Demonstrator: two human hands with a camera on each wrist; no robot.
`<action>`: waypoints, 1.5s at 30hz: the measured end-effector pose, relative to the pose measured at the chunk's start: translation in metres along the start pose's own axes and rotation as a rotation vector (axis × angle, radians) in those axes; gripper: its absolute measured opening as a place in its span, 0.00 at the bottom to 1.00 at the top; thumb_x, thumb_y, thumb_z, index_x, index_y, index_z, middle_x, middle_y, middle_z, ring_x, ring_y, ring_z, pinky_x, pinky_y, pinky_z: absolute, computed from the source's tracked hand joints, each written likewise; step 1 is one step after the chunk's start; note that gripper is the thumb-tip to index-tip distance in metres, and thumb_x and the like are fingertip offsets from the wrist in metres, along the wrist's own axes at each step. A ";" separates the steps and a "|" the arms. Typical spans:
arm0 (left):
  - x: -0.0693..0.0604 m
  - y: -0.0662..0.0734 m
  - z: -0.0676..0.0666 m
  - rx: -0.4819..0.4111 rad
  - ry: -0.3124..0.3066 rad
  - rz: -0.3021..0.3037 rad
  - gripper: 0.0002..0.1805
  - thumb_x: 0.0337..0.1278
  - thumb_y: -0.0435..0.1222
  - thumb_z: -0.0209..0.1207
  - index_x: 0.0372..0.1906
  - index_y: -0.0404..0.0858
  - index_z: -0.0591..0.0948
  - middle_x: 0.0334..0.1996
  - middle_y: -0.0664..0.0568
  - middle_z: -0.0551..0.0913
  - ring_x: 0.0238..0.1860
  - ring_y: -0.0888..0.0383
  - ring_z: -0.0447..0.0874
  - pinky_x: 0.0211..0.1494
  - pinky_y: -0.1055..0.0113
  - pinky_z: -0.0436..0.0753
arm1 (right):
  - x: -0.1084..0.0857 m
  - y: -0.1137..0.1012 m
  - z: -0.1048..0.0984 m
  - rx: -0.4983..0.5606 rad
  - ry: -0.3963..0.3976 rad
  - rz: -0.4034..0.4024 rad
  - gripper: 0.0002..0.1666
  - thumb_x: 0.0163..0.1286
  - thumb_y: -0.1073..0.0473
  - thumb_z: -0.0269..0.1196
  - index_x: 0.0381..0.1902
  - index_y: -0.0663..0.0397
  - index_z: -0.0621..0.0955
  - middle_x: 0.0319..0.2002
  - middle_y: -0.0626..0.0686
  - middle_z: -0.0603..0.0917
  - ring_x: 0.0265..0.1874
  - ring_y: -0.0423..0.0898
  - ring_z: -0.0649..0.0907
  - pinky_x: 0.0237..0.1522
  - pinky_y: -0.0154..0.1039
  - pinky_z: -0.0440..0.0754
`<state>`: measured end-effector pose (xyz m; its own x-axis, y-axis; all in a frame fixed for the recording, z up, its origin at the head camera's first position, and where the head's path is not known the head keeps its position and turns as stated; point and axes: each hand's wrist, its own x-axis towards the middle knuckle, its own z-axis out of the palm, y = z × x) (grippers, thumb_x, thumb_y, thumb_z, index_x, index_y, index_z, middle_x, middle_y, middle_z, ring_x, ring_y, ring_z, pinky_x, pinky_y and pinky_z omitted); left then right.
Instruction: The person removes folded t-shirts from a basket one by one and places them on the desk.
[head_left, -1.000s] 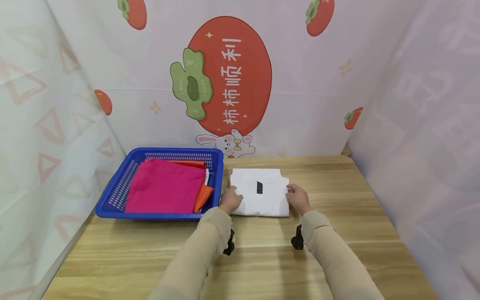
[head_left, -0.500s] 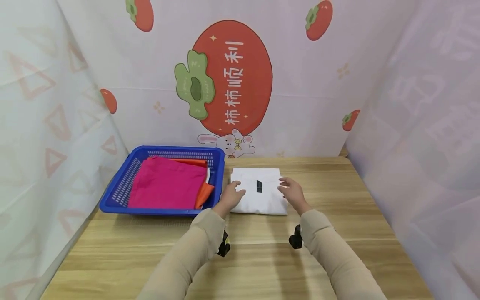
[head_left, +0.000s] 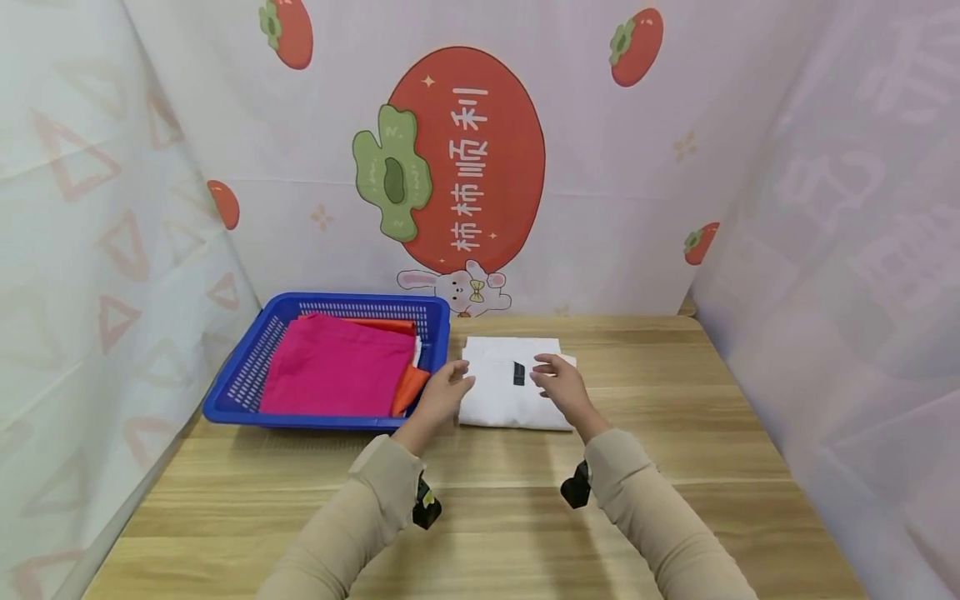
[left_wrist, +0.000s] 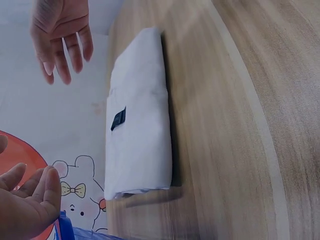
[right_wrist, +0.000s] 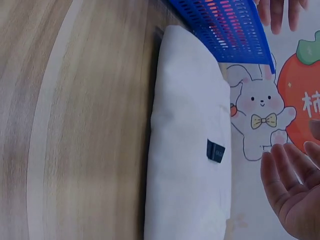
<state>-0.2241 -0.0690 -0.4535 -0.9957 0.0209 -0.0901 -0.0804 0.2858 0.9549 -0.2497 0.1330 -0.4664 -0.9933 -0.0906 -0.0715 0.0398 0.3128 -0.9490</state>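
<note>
A folded white garment [head_left: 502, 400] with a small black label [head_left: 519, 373] lies flat on the wooden table, to the right of the basket. My left hand [head_left: 444, 393] hovers between the garment's left edge and the basket's right rim, fingers loosely bent and holding nothing. Over the garment's right half is my right hand [head_left: 564, 387], its fingers spread and relaxed beside the label. Both wrist views show the hands raised apart from the white cloth [left_wrist: 140, 120], with nothing in them.
A blue plastic basket [head_left: 217, 410] stands at the left. Inside it lie a folded pink cloth [head_left: 333, 367], an orange cloth [head_left: 409, 390] and a bit of white fabric. A printed curtain [head_left: 600, 208] closes off the back of the wooden table [head_left: 510, 533].
Both hands have let go of the white garment's side edges and lifted. The left hand has shifted left toward the basket; the right has moved left over the garment. The garment stays put.
</note>
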 end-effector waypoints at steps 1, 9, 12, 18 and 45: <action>-0.001 0.001 -0.002 -0.011 0.006 0.010 0.22 0.54 0.35 0.52 0.54 0.31 0.68 0.53 0.40 0.69 0.55 0.47 0.64 0.54 0.58 0.65 | -0.001 -0.001 0.003 0.008 -0.001 0.000 0.21 0.62 0.64 0.53 0.53 0.62 0.69 0.46 0.65 0.74 0.42 0.57 0.75 0.37 0.43 0.76; -0.003 0.000 -0.019 -0.089 0.050 0.004 0.20 0.55 0.33 0.50 0.54 0.30 0.68 0.51 0.39 0.70 0.50 0.48 0.68 0.50 0.57 0.69 | -0.004 -0.009 0.033 0.124 -0.024 0.021 0.21 0.60 0.65 0.54 0.52 0.62 0.69 0.41 0.61 0.76 0.41 0.58 0.75 0.35 0.41 0.76; -0.003 -0.002 -0.027 -0.102 0.066 -0.008 0.20 0.56 0.32 0.50 0.54 0.29 0.68 0.50 0.38 0.71 0.48 0.48 0.70 0.47 0.58 0.71 | -0.005 -0.013 0.044 0.161 -0.054 0.020 0.20 0.61 0.65 0.53 0.52 0.62 0.69 0.42 0.61 0.76 0.42 0.59 0.74 0.35 0.41 0.76; -0.004 -0.008 -0.046 -0.129 0.082 -0.039 0.20 0.57 0.32 0.49 0.54 0.29 0.67 0.50 0.37 0.71 0.48 0.49 0.70 0.47 0.57 0.71 | -0.007 -0.022 0.064 0.214 -0.105 0.009 0.20 0.61 0.64 0.54 0.52 0.63 0.69 0.42 0.62 0.76 0.41 0.59 0.75 0.34 0.41 0.77; -0.014 -0.029 -0.127 -0.078 0.098 -0.093 0.22 0.60 0.36 0.45 0.57 0.29 0.63 0.55 0.38 0.64 0.54 0.46 0.63 0.53 0.54 0.65 | -0.004 -0.054 0.111 0.337 -0.234 0.013 0.21 0.61 0.66 0.52 0.51 0.71 0.68 0.41 0.64 0.75 0.37 0.58 0.76 0.38 0.51 0.74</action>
<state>-0.2140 -0.1988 -0.4442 -0.9831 -0.0967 -0.1552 -0.1723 0.2069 0.9631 -0.2357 0.0119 -0.4488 -0.9427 -0.3131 -0.1151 0.1239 -0.0084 -0.9923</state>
